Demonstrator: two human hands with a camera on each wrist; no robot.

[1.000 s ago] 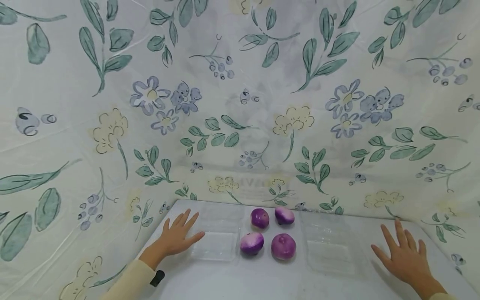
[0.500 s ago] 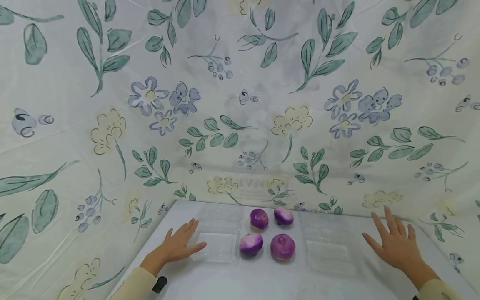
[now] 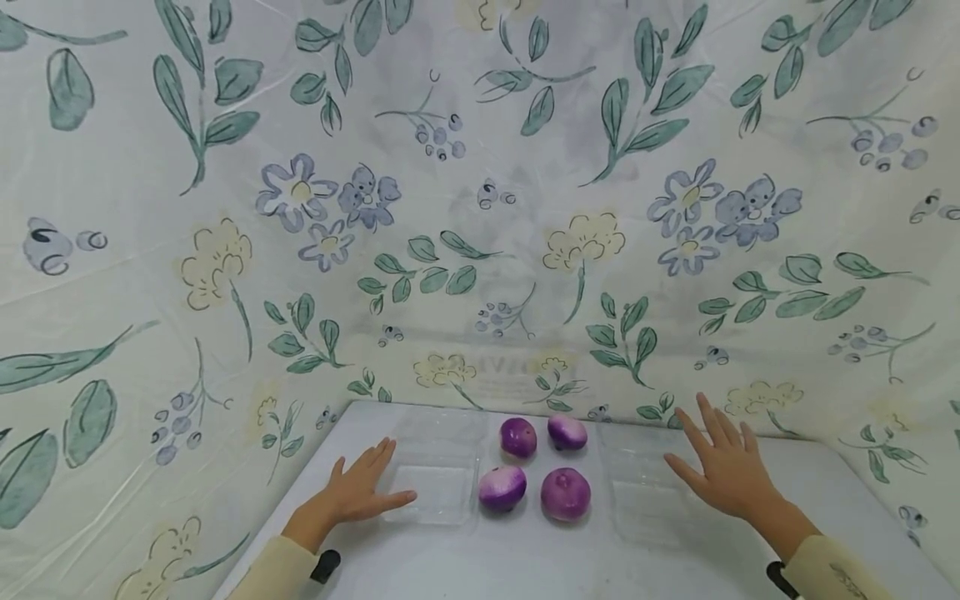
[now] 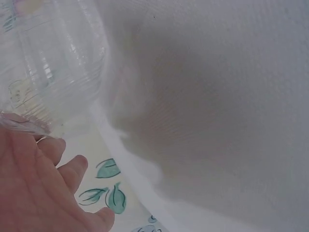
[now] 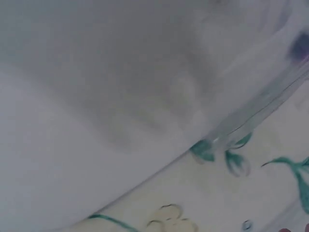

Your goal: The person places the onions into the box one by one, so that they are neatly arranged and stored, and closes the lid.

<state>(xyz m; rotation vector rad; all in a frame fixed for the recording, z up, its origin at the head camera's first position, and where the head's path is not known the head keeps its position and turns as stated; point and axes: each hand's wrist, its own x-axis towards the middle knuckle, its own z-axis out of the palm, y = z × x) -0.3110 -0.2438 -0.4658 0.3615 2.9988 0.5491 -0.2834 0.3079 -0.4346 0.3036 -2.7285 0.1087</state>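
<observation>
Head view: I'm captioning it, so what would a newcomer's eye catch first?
Probably the four purple vegetables, grouped on the white table between two clear containers. Then the floral sheet rising behind it, and at the sides the left hand and right hand, each near a container.

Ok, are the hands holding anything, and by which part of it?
Nothing is held. The left hand and right hand are each near a clear tray, gripping neither, and all four purple onions sit between the trays.

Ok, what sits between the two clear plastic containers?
Four purple vegetables, two in front and two behind, sit on the white table between the left clear container and the right clear container; the head view shows it.
</observation>
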